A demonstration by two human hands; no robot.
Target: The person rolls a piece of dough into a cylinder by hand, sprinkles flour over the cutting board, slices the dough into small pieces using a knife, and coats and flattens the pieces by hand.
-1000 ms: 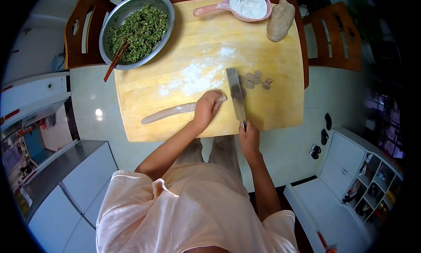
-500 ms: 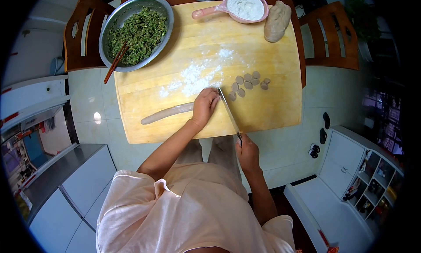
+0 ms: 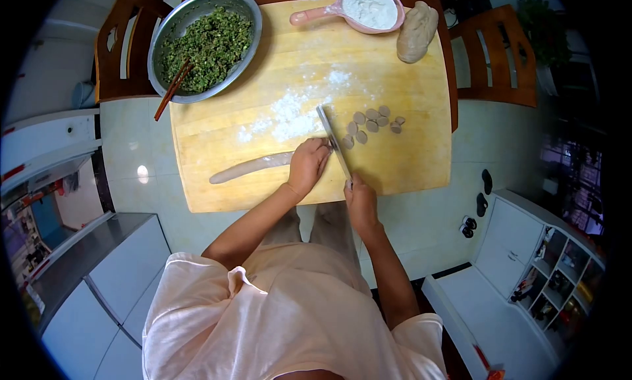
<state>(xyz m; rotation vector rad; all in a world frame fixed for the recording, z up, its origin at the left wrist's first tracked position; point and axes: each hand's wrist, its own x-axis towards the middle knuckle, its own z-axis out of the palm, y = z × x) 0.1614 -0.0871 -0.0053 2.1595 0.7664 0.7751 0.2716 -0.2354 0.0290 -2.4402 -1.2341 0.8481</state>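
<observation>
Dough work on a board (image 3: pixel 408 163), seen from above. The left hand (image 3: pixel 308 166) lies over the right end of a roll (image 3: pixel 247 169) of dough, its fingers curled closed on it; the rest of the roll extends leftward along the near part of the board. The right hand (image 3: pixel 361 199) grips the knife (image 3: pixel 335 140) by its handle, fingers wrapped round it. The blade, seen nearly edge-on, points away from the body and slants left, just beside the left fingertips; whether it touches the roll cannot be told. To the right of the blade lie small cut pieces (image 3: pixel 372 126), several of them touching. Beyond the left hand, loose flour (image 3: pixel 293 119) is scattered on the wood. At the far left stands a metal bowl (image 3: pixel 249 67) of green filling (image 3: pixel 209 48), with chopsticks (image 3: pixel 172 92) resting across its rim. At the far right, a pink scoop (image 3: pixel 315 15) of flour sits beside a lump (image 3: pixel 417 32) of dough.
</observation>
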